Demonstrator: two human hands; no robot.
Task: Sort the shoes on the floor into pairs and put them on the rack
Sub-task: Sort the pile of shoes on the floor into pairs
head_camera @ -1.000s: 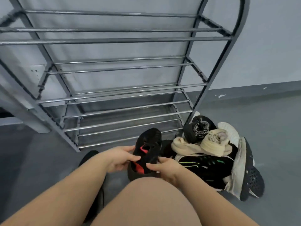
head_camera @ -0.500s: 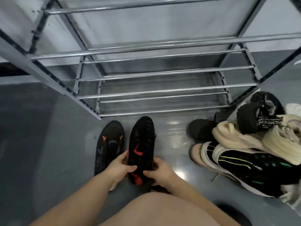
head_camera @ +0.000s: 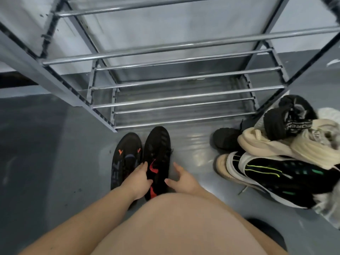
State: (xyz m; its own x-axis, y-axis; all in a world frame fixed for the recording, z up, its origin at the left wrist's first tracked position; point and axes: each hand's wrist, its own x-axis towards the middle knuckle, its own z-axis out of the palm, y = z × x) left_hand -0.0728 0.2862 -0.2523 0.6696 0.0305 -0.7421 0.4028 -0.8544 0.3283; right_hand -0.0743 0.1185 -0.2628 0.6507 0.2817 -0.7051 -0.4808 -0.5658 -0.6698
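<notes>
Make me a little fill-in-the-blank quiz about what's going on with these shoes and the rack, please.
1. The two black shoes in front of the person lie on the ____.
2. The rack shelves hold ____ shoes.
3. The shoe pile lies to the person's ____.
4. The left hand touches the shoe with the ____ swoosh.

Missing words: floor; no; right; red
</notes>
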